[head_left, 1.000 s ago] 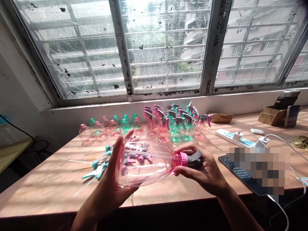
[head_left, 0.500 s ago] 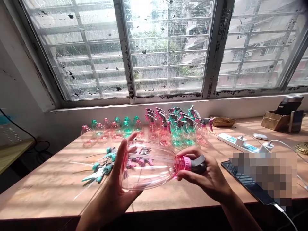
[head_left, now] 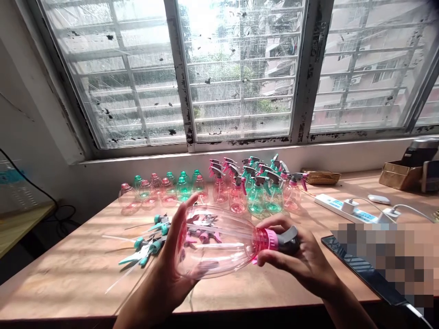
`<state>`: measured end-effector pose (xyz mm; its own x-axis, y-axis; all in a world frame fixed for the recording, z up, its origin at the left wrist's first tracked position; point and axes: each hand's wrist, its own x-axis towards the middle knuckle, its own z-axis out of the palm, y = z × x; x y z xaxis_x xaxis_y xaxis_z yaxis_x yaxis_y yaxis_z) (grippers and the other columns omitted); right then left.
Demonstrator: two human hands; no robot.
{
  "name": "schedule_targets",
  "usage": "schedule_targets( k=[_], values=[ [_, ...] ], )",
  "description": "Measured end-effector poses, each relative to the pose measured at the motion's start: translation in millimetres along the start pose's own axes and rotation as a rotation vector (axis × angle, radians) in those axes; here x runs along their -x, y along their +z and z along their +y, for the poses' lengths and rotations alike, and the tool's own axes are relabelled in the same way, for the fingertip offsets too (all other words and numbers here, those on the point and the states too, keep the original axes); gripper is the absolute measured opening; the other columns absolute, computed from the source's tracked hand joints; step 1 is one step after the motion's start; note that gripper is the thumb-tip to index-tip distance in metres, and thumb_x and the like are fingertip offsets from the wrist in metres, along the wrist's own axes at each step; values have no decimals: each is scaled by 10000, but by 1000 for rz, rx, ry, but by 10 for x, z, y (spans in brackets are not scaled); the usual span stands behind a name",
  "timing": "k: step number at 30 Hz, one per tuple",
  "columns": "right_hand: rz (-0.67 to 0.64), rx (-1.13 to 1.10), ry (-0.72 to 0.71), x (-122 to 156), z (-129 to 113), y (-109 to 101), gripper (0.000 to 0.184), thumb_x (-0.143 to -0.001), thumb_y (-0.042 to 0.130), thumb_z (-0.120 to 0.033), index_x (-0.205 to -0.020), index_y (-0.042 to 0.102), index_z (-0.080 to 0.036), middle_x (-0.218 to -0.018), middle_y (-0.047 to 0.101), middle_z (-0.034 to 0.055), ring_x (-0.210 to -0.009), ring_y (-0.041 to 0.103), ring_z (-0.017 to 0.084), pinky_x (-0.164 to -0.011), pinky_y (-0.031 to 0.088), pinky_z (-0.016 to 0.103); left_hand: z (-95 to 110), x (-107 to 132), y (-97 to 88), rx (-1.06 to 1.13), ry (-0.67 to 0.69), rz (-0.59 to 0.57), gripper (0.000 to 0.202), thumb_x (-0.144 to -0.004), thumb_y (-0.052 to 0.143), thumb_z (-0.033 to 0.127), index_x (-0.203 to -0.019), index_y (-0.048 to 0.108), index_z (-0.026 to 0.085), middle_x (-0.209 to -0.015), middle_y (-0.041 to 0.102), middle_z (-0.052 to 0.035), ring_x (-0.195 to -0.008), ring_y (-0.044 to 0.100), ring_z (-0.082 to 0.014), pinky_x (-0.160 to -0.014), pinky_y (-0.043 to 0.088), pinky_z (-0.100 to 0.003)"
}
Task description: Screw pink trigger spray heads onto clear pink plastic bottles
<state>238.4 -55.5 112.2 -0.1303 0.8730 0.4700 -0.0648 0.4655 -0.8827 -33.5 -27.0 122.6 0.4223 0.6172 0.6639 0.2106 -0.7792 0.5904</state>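
A clear pink spray bottle (head_left: 216,242) lies sideways in the air between my hands, above the table's front part. My left hand (head_left: 171,260) cups its base, with thumb and fingers round the wide end. At the neck, my right hand (head_left: 302,256) is closed round the pink collar (head_left: 271,240) and the dark grey spray head (head_left: 288,240). The collar sits on the bottle's threaded neck, and a dip tube runs inside. Behind and below the bottle, loose pink spray heads (head_left: 205,236) show through its wall. Left of my left hand lie loose green spray heads (head_left: 149,246) with white tubes.
Open pink and green bottles (head_left: 168,194) stand at the back left of the table (head_left: 68,283). Right of them stand several bottles with spray heads (head_left: 255,194). A power strip (head_left: 343,210), a dark tablet (head_left: 360,269) and a cardboard box (head_left: 398,173) occupy the right side.
The whole scene has shifted slightly down and right in view. Both hands keep their hold on the spray bottle, with little visible change between them.
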Motion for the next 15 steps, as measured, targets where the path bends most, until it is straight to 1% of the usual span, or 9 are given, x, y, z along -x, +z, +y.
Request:
schedule_targets(
  k=[2, 4, 6, 8, 10, 12, 15],
  values=[
    [24, -17, 27, 11, -5, 9, 291, -833, 862, -349, -1020, 676, -224, -684, 757, 5, -620, 760, 210, -537, 611, 264, -7, 15, 15, -9, 17, 3, 933, -985, 679, 315, -1612, 21, 526, -1744, 134, -43, -1559, 257, -397, -1151, 432, -652],
    [56, 7, 33, 19, -4, 15, 310, -813, 875, -375, -1007, 688, -220, -682, 750, 7, -614, 748, 213, -533, 604, 272, -13, 19, 22, -36, 10, -4, 1024, -932, 748, 346, -1626, 8, 484, -1743, 136, -66, -1552, 263, -419, -1163, 406, -660],
    [86, 64, 4, 20, 8, 11, 329, -782, 901, -368, -1002, 706, -221, -696, 739, 3, -601, 722, 201, -523, 588, 262, -15, 11, 21, -69, 6, 4, 1097, -869, 813, 412, -1645, 38, 423, -1740, 146, -89, -1548, 255, -443, -1187, 364, -660],
    [105, 112, -39, 16, 29, -1, 341, -760, 921, -343, -1008, 719, -225, -709, 734, -2, -592, 698, 187, -516, 573, 246, -10, -1, 13, -83, 7, 17, 1100, -837, 838, 446, -1650, 98, 396, -1736, 170, -95, -1543, 262, -454, -1198, 351, -652],
    [95, 107, -53, 11, 50, -13, 344, -759, 926, -314, -1022, 720, -231, -720, 741, -2, -597, 703, 183, -522, 577, 236, 0, -11, -4, -64, -10, 21, 1070, -836, 846, 423, -1639, 138, 424, -1738, 172, -78, -1533, 290, -455, -1170, 417, -633],
    [57, 40, -29, 5, 60, -19, 339, -773, 918, -292, -1035, 710, -241, -723, 755, -4, -614, 730, 188, -543, 599, 235, 8, -16, -24, -40, -38, 9, 1050, -849, 843, 376, -1625, 142, 470, -1745, 145, -57, -1513, 340, -454, -1114, 505, -600],
    [7, -84, 20, -3, 59, -11, 324, -792, 906, -286, -1036, 697, -246, -708, 767, -10, -625, 759, 193, -574, 628, 244, 1, -20, -44, -69, -14, -8, 1006, -894, 793, 382, -1615, 104, 516, -1748, 129, -32, -1491, 392, -438, -1074, 556, -569]
  ],
)
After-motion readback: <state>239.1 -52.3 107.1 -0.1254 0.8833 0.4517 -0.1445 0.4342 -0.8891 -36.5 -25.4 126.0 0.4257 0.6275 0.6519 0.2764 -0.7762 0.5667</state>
